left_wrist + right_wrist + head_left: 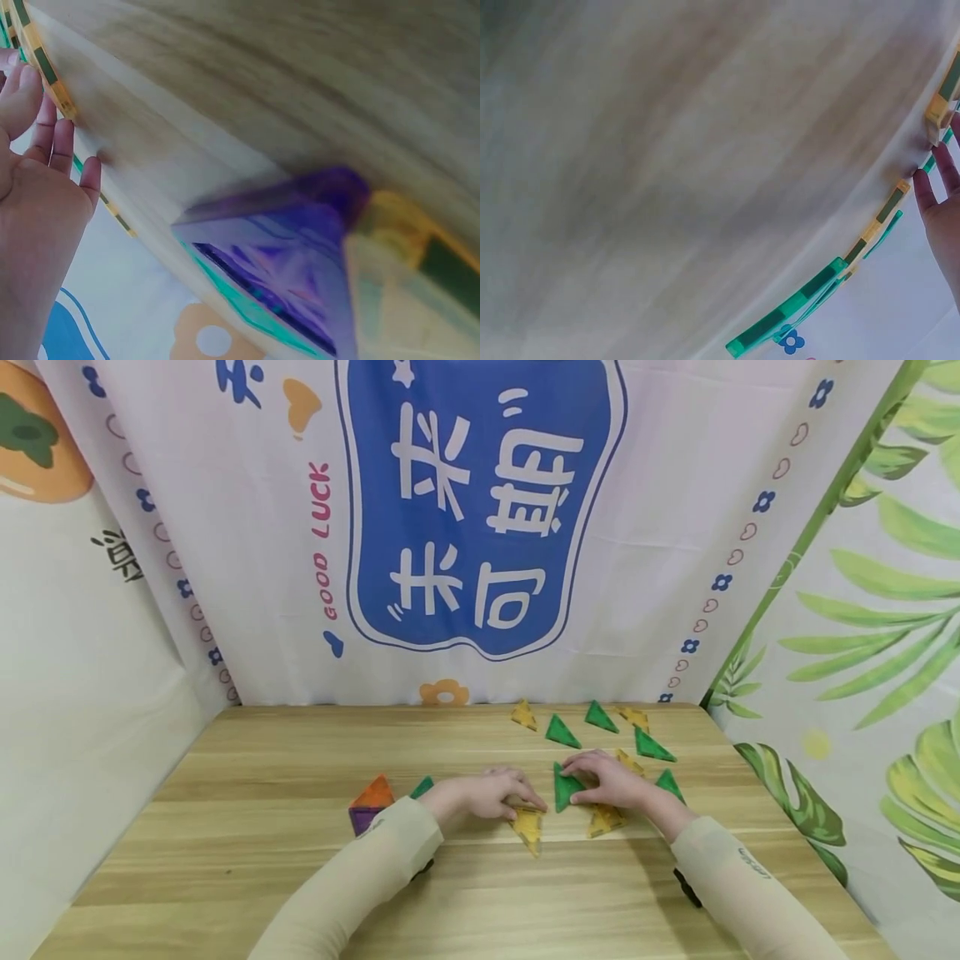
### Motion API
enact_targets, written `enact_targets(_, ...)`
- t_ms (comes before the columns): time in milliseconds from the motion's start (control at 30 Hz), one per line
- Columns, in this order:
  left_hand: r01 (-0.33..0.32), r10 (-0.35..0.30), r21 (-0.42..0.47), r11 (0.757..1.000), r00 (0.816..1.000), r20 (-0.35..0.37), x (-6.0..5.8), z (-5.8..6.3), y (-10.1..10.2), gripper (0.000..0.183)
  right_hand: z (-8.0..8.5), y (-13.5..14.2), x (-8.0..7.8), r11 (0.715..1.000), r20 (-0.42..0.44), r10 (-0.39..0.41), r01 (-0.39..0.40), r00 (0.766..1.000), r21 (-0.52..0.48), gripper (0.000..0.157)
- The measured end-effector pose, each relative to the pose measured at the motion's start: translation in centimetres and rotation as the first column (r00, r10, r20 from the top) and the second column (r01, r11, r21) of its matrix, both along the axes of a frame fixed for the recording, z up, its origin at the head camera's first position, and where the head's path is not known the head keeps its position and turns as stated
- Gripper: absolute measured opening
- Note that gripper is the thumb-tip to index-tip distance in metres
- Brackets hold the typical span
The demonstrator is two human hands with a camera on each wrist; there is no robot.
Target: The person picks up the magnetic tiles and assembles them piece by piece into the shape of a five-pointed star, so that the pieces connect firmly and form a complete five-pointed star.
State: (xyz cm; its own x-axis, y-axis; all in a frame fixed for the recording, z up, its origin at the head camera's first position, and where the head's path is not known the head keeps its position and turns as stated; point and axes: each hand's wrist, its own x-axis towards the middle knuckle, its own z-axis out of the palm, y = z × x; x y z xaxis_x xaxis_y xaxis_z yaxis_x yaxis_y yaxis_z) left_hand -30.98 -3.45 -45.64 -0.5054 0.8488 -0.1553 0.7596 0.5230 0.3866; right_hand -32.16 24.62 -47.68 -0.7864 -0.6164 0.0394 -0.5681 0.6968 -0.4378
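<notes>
My left hand (pixel 491 793) is at a yellow triangular magnetic tile (pixel 529 832), pinching it near its far edge between thumb and index finger. Just to the right, my right hand (pixel 611 779) grips a green triangular magnetic tile (pixel 564 790), fingers at its upper part and thumb low on its right side. The two held tiles lie close together, a small gap between them. Under the right hand another yellow tile (pixel 606 820) lies on the table. In the left wrist view the left hand (pixel 37 165) has its fingers at a yellow tile's edge (pixel 46 67).
Left of the left forearm stands a build of joined tiles, with orange (pixel 375 792), purple (pixel 363 819) and green (pixel 422 787) faces. Several loose green (pixel 562 732) and yellow (pixel 523 715) triangles lie at the back right of the wooden table (pixel 300 743). A printed cloth (pixel 660 527) hangs behind.
</notes>
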Motion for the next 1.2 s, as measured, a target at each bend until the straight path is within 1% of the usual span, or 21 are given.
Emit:
enact_targets(133, -0.025, 0.026, -0.033, 0.999, 1.0, 0.01, 0.0, 0.0, 0.4, 0.048, 0.0, 0.0, -0.1, 1.0, 0.007, 0.001, -0.001, 1.0, -0.007, 0.045)
enact_targets(267, -0.059, 0.06, -0.021, 0.998, 0.998, 0.027, -0.2, 0.0, 0.2, 0.046, 0.0, 0.0, -0.1, 1.0, 0.001, 0.005, -0.005, 1.0, -0.007, 0.045)
enact_targets(400, -0.094, 0.094, 0.008, 0.995, 0.995, 0.034, -0.6, 0.2, -0.7, 0.042, 0.1, -0.1, 0.0, 1.0, -0.004, 0.007, -0.007, 1.0, -0.007, 0.045)
enact_targets(567, -0.145, 0.143, 0.038, 0.989, 0.989, 0.035, -1.6, -0.2, -2.1, 0.04, 0.4, -0.2, 0.2, 1.0, -0.013, 0.012, -0.012, 1.0, 0.007, 0.045)
enact_targets(600, -0.156, 0.153, 0.048, 0.987, 0.987, 0.044, -1.8, -0.3, -2.4, 0.04, 0.4, -0.2, 0.2, 1.0, -0.018, 0.014, -0.014, 1.0, 0.013, 0.045)
enact_targets(800, -0.248, 0.242, 0.101, 0.963, 0.967, 0.075, -2.5, -0.7, -3.6, 0.04, 0.3, -0.5, 0.5, 0.999, -0.036, 0.015, -0.014, 0.999, 0.031, 0.045)
enact_targets(867, -0.277, 0.271, 0.105, 0.955, 0.96, 0.069, -2.6, -0.8, -4.0, 0.039, 0.3, -0.5, 0.6, 0.999, -0.041, 0.012, -0.01, 0.999, 0.036, 0.045)
enact_targets(1033, -0.331, 0.333, 0.118, 0.936, 0.943, 0.004, -3.0, -1.0, -4.5, 0.038, 0.5, -1.0, 1.0, 0.999, -0.06, -0.002, 0.004, 0.998, 0.043, 0.046)
enact_targets(1100, -0.354, 0.36, 0.126, 0.927, 0.933, -0.027, -3.2, -1.0, -4.6, 0.037, 0.6, -1.4, 1.2, 0.999, -0.075, -0.001, 0.004, 0.997, 0.046, 0.047)
enact_targets(1200, -0.394, 0.403, 0.125, 0.91, 0.914, -0.048, -3.2, -1.0, -4.8, 0.036, 0.6, -2.1, 1.5, 0.999, -0.097, 0.005, 0.0, 0.995, 0.054, 0.046)
